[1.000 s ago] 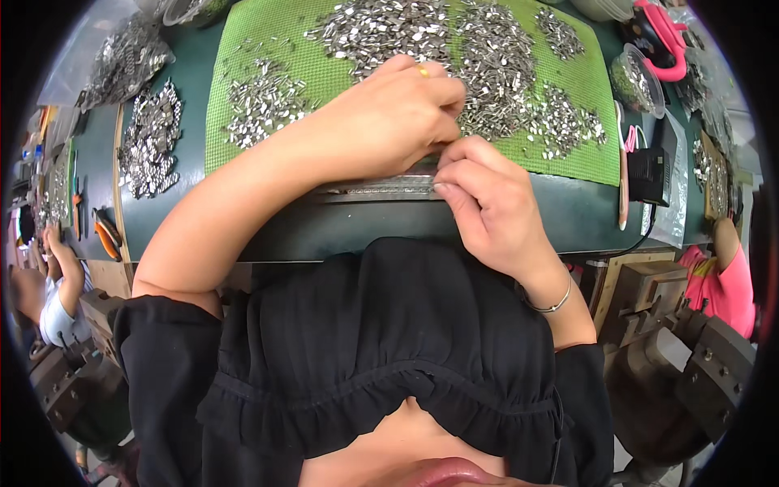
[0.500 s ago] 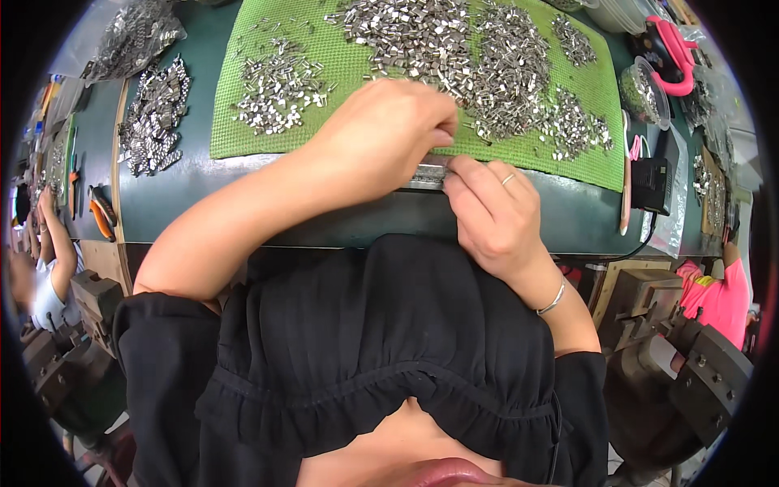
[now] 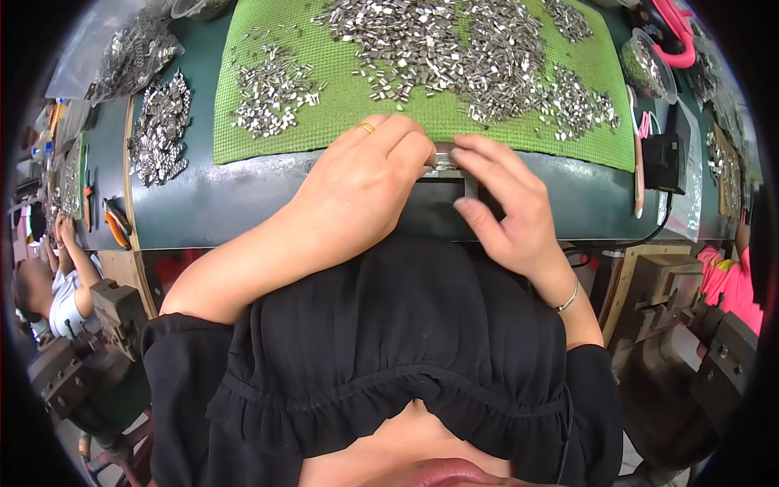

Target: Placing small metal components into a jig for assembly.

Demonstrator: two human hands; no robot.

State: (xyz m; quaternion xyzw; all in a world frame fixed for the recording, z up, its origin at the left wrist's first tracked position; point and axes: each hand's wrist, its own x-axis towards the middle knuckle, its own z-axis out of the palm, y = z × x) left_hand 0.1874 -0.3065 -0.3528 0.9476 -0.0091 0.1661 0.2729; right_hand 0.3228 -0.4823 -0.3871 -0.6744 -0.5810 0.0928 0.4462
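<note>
On the bench, just in front of a green textured mat (image 3: 341, 134), lies a narrow metal piece (image 3: 443, 165) like a strip or small jig. My left hand (image 3: 369, 174) is curled over its left end, fingers bent together. Whatever those fingers pinch is hidden under them. My right hand (image 3: 515, 203) has its fingers stretched and its thumb held apart, and the fingertips rest at or just above the strip's right end. Beyond both hands, a big pile of small silvery metal pieces (image 3: 406, 40) covers the mat, with a smaller pile (image 3: 276, 89) to the left.
Linked metal parts (image 3: 161, 130) lie left of the mat, near a bag of metal parts (image 3: 134, 57) and orange-handled pliers (image 3: 118, 223). On the right are a black adapter (image 3: 664, 162), a plastic tub (image 3: 649, 69) and a pink-handled tool (image 3: 677, 36). Other people work at both sides.
My left hand has come back from above the mat's edge to the strip, moving slightly left and nearer. My right hand has loosened its pinch, with thumb and fingers now apart.
</note>
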